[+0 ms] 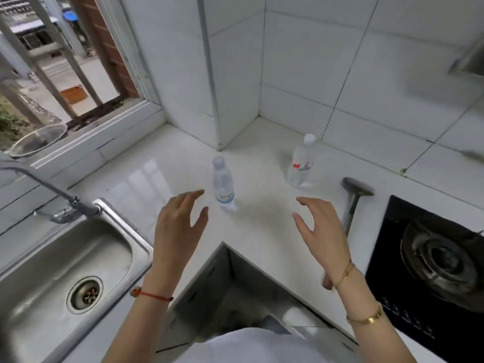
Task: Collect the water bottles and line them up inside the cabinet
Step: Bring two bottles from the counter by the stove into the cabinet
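Observation:
Two clear plastic water bottles stand upright on the white corner countertop (262, 205). The nearer bottle (223, 185) has a blue-and-white label. The farther bottle (301, 161), with a red-and-white label, stands to the right near the tiled wall. My left hand (180, 221) hovers open just left of the nearer bottle, fingers spread, not touching it. My right hand (320, 226) is open too, holding nothing, over the counter below the farther bottle. Below the counter's inner corner a dark cabinet opening (227, 284) shows.
A steel sink (60, 279) with a tap (52, 195) lies at the left. A black gas hob (434, 268) sits at the right, with a metal ladle (353, 200) lying beside it. A glass bowl (36, 140) rests on the window sill.

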`<state>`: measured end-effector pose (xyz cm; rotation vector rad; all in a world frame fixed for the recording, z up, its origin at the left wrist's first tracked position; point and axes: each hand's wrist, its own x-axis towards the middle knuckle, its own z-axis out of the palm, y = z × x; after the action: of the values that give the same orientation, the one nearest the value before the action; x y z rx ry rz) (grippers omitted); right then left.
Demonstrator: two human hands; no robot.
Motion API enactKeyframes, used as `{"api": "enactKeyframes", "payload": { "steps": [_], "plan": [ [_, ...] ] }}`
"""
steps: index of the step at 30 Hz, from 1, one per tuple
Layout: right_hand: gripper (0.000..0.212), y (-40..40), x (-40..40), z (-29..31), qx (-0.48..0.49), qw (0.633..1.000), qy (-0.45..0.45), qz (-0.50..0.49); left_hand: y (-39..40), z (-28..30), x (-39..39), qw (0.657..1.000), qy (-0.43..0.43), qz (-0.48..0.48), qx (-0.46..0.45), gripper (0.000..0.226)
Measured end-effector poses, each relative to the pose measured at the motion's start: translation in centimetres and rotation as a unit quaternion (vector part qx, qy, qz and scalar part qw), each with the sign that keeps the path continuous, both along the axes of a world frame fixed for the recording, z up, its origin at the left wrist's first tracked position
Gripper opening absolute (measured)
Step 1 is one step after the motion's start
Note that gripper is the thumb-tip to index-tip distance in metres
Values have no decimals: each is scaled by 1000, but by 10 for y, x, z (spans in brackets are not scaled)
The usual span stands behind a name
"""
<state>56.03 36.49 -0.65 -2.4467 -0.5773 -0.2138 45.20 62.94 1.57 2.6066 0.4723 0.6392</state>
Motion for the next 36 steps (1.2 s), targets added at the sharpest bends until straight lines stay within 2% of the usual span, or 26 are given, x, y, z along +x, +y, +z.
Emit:
{"api": "enactKeyframes", "payload": {
  "steps": [6,13,19,25,32,36],
  "plan": [
    [35,8,98,6,-2,999,-20,-43,19,-4,82,1000,14,-16,2,46],
    [49,15,197,-2,-22,995,36,-95,22,-18,139,995,83,-13,-50,48],
    [44,26,231,-17,-24,997,49,-59,23,-24,153,993,91,7,-69,44],
    [23,33,236,-18,-8,998,39,-54,20,-27,152,992,89,7,-93,40],
    [21,6,166,-11,86,993,0,-82,-1,-12,127,994,60,-44,-76,40],
    [24,-13,105,3,102,988,19,-112,-15,-3,107,988,72,-93,-99,43]
  ]
}}
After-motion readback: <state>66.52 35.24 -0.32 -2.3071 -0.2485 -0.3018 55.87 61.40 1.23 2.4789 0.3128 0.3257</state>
